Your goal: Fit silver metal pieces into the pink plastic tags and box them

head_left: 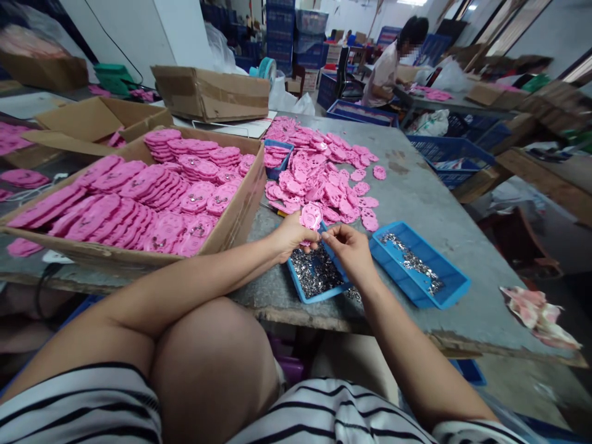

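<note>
A flat pink plastic piece [311, 217] with a scalloped edge is gripped in my left hand [294, 237], above a blue tray [320, 297] of small shiny metal parts [314, 271]. Close beside that piece, my right hand [348, 246] has its thumb and forefinger pinched together; whatever lies between them is too small to make out. To the right stands a second blue tray [419, 296] with fewer metal parts [411, 259]. Behind my hands spreads a loose heap of pink pieces [324, 179].
On the left, a cardboard box [235, 228] holds rows of stacked pink pieces [124, 197], some with metal parts on them. A small blue basket [279, 166] stands near the heap. A crumpled cloth [539, 314] lies at the table's right corner. Another person [386, 74] works farther back.
</note>
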Available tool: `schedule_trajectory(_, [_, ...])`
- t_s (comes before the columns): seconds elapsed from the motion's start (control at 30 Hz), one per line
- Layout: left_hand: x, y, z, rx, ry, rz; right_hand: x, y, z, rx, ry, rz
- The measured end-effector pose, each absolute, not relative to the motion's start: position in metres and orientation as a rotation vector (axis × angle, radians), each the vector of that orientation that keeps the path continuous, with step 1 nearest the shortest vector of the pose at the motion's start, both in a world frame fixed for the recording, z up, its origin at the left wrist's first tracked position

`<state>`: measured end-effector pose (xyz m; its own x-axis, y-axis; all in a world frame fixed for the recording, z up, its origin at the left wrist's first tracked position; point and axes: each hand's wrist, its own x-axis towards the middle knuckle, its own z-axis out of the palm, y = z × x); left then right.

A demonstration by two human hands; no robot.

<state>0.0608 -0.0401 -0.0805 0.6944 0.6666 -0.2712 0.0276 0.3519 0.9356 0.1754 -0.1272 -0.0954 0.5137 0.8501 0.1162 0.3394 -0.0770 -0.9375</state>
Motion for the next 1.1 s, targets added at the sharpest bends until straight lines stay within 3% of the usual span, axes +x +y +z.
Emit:
schedule_trajectory(0.4, [0.064, -0.035, -0.083, 0.888, 0.508, 0.485, 0.184, -0.127, -0.105, -1.543, -0.968, 0.593])
schedule_trajectory(0.83, [0.063, -0.041, -0.076, 0.758, 0.359, 0.415, 0.180, -0.123, -0.102, -1.652, -1.370, -0.070])
schedule_trajectory(1.1, [0.062, -0.041, -0.077, 0.712, 0.334, 0.397, 0.183, -0.121, -0.100, -1.673, -1.411, -0.066])
